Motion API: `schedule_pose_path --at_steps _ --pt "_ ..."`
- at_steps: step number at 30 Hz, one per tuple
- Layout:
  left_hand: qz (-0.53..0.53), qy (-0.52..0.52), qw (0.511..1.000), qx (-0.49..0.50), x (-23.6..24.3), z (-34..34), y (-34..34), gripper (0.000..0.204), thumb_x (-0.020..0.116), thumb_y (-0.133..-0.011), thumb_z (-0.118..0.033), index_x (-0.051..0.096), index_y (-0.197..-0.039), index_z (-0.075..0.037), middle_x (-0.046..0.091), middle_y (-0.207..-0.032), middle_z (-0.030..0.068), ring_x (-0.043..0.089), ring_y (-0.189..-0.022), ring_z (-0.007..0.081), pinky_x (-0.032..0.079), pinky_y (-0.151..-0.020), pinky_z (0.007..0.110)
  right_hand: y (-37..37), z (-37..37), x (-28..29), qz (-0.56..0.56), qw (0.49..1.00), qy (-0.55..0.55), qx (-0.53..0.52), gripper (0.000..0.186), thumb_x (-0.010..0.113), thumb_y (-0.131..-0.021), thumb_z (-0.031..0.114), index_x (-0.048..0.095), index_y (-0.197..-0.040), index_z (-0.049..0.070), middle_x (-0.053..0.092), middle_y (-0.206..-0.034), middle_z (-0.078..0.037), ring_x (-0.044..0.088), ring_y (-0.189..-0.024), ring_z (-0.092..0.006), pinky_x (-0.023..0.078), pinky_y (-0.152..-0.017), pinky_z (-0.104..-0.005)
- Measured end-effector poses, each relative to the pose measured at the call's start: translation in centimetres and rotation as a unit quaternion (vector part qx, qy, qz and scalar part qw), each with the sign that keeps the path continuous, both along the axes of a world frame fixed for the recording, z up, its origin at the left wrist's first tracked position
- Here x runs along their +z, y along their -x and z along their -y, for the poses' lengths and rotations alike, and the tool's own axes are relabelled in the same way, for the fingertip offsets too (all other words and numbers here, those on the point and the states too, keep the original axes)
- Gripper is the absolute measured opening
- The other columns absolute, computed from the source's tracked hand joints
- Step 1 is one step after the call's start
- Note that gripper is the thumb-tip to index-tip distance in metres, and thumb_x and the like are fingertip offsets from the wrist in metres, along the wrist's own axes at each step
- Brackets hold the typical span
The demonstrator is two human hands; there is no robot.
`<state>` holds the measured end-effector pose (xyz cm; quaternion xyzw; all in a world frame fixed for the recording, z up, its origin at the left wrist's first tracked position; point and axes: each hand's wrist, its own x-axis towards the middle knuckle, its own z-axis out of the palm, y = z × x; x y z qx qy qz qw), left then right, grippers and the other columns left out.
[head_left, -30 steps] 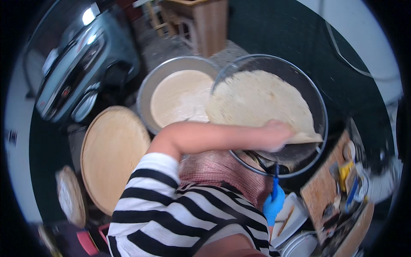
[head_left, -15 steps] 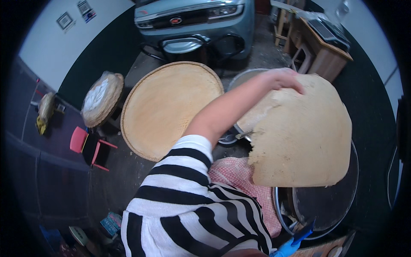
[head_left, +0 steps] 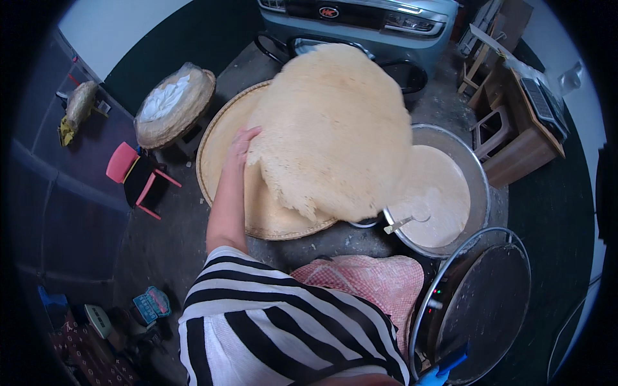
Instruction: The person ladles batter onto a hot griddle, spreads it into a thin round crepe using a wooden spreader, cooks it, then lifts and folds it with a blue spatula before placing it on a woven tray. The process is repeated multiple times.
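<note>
A large thin tan pancake point(head_left: 335, 128) with a ragged lower edge hangs from my left hand point(head_left: 243, 143), its edge pinched in the fingers. It is over the right part of a round woven tray point(head_left: 283, 237), where flat pancake of the same colour lies. At the lower edge my right hand point(head_left: 434, 377), in a blue glove and partly cut off, holds a blue scraper point(head_left: 456, 361). The scraper is beside the dark round griddle point(head_left: 489, 309), whose plate shows bare. Left of the griddle lies a pink checked cloth point(head_left: 367, 276).
A metal basin point(head_left: 481, 186) of pale batter point(head_left: 438, 180) with a ladle point(head_left: 400, 224) stands beyond the griddle. A vehicle point(head_left: 360, 26) stands at the back, a wooden desk point(head_left: 521, 141) at the right. Leftward are a pink chair point(head_left: 129, 168) and a plastic-covered basket point(head_left: 174, 106).
My left hand has carried the pancake from above the griddle and basin leftward, over the woven tray. The griddle and batter now show. The view has turned somewhat to the right.
</note>
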<state>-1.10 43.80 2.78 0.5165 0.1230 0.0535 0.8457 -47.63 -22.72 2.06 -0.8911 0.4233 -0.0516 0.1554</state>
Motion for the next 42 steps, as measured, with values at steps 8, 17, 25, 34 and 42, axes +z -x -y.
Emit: schedule_pose_path --at_steps 8,17,25,34,42 --pt "-0.034 0.066 0.964 0.257 -12.6 -9.8 0.7 0.044 0.065 -0.074 0.000 0.048 -0.114 0.003 0.060 -0.101 0.0153 0.061 -0.091 0.0241 0.052 -0.077 0.036 -5.0 -1.5 1.1 -0.099 0.990 -0.098 -0.038 0.066 0.039 -0.084 0.057 0.035 -0.135 0.016 0.043 -0.131 -0.016 0.036 -0.122 -0.0351 0.021 -0.104 -0.0482" --pt "-0.215 -0.175 0.817 0.505 -18.5 -9.4 3.6 0.064 0.071 -0.071 -0.015 0.037 -0.122 0.006 0.055 -0.108 0.0207 0.058 -0.095 0.0279 0.049 -0.081 0.034 -7.3 -4.9 -0.1 0.090 0.994 -0.037 -0.052 0.038 0.060 -0.077 0.008 0.051 -0.111 -0.006 0.060 -0.100 -0.017 0.057 -0.089 -0.0290 0.043 -0.082 -0.0364" --pt "-0.094 -0.243 0.906 0.334 -26.0 4.0 3.9 0.005 0.057 -0.074 -0.005 0.059 -0.079 -0.005 0.048 -0.066 -0.0029 0.044 -0.059 0.0065 0.039 -0.052 0.020 -7.4 -5.1 -0.2 0.053 0.998 -0.018 -0.036 0.039 0.060 -0.078 0.010 0.051 -0.113 -0.006 0.059 -0.103 -0.019 0.057 -0.090 -0.0312 0.043 -0.083 -0.0378" --pt "-0.024 -0.734 0.679 -0.016 -21.9 15.3 -2.0 0.055 0.068 -0.064 -0.016 0.049 -0.114 -0.005 0.049 -0.112 0.0119 0.045 -0.106 0.0266 0.035 -0.089 0.040 -7.3 -5.6 -0.9 0.082 0.995 -0.028 -0.040 0.043 0.061 -0.079 0.013 0.049 -0.114 -0.008 0.058 -0.106 -0.019 0.057 -0.091 -0.0304 0.043 -0.084 -0.0371" --pt "0.004 -0.790 0.613 -0.004 -23.2 18.9 -8.4 0.060 0.060 -0.068 -0.010 0.040 -0.125 -0.006 0.043 -0.121 0.0126 0.040 -0.112 0.0275 0.028 -0.097 0.046 -7.1 -6.8 -1.6 0.084 0.991 -0.057 -0.085 0.043 0.061 -0.078 0.009 0.048 -0.115 -0.007 0.058 -0.106 -0.018 0.056 -0.092 -0.0280 0.043 -0.085 -0.0357"
